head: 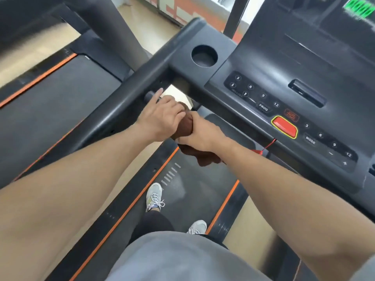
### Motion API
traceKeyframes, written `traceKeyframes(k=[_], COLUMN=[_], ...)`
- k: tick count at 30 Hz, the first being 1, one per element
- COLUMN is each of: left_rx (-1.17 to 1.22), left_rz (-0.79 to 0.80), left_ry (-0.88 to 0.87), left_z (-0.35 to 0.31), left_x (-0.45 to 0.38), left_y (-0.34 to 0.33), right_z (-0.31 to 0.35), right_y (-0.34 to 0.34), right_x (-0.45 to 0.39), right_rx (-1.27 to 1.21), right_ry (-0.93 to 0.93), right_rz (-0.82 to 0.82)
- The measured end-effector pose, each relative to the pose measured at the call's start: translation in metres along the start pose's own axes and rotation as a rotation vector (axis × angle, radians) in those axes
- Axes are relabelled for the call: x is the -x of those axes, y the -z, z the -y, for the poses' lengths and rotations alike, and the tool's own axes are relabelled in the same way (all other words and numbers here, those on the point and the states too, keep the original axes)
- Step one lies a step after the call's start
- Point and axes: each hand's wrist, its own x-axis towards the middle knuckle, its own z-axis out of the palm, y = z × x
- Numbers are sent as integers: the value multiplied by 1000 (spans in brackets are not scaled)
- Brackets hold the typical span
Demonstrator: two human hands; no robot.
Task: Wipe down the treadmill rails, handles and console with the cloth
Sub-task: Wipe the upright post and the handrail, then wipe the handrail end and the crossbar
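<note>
You stand on the treadmill belt [203, 191] with both hands meeting at the short front handle [151, 95] that juts out just under the console [284, 102], at its left end. Your right hand [199, 132] is clenched around the brown cloth [185, 126], which is bunched in the fist with a loose tail hanging below the wrist. Your left hand [162, 116] lies over the top of the cloth and the handle, fingers bent against the cloth and the index finger stretched toward the handle's tip; I judge it to be holding the cloth against the handle rather than resting idle.

As for progress, the surfaces give little away: nothing on the dark plastic shows a wiped streak or a dusty one, so you cannot tell which parts are finished. From where the cloth sits, you appear to be on the handles step. The left side rail [113, 110], the console face and the cup holder [204, 56] are all apart from the cloth right now.

Readable writing on the console: a left keypad with 3, 6, 9, 12 and "PROG"; a right keypad with 3, 6, 9, 12, "MODE", a minus and a plus. The red stop button [284, 127] has a label above it that is too blurred to read, as is the green display [359, 8].
</note>
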Motion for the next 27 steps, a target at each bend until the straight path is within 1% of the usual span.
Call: traceKeyframes(k=[2,3,4,5,6,7,8,9,10,11,13,14,16,17,18,21,23,27], left_rx=[-7,17,19,-27,-105,-226,-312,-349,-351,-327,-219,-114,152,296,432,804,922,999], left_rz=[10,15,34,73,135,221,309,370,410,428,430,414,323,235,132,-179,-371,-622], left_ry=[-30,-21,-6,-1,10,24,48,49,42,23,-2,13,67,74,90,203,272,329], left_z=[8,11,14,17,19,20,19,17,15,15,16,19,20,18,13,-1,-9,-20], left_x=[-15,-23,-32,-39,-45,-49,-49,-49,-49,-49,-53,-54,-52,-49,-44,-30,-28,-38], left_y=[12,18,23,26,28,29,30,29,29,24,20,19,13,10,6,4,16,68], right_z=[-3,-6,-8,-11,-14,-15,-15,-13,-14,-15,-21,-23,-24,-20,-18,-14,-11,8], right_y=[21,30,38,44,45,43,40,37,32,29,18,11,-1,-4,-6,-3,7,47], right_x=[-10,-12,-14,-14,-13,-10,-8,-6,-5,-4,-2,0,10,16,21,27,27,29], right_rx=[-535,-725,-758,-640,-486,-383,-362,-389,-426,-449,-439,-431,-447,-461,-470,-481,-547,-511], right_ry=[-92,-191,-280,-360,-429,-467,-495,-505,-482,-411,-243,-189,-189,-214,-223,-163,-121,25], right_rz=[131,157,153,171,227,294,339,334,273,178,-67,-184,-375,-444,-493,-589,-634,-768])
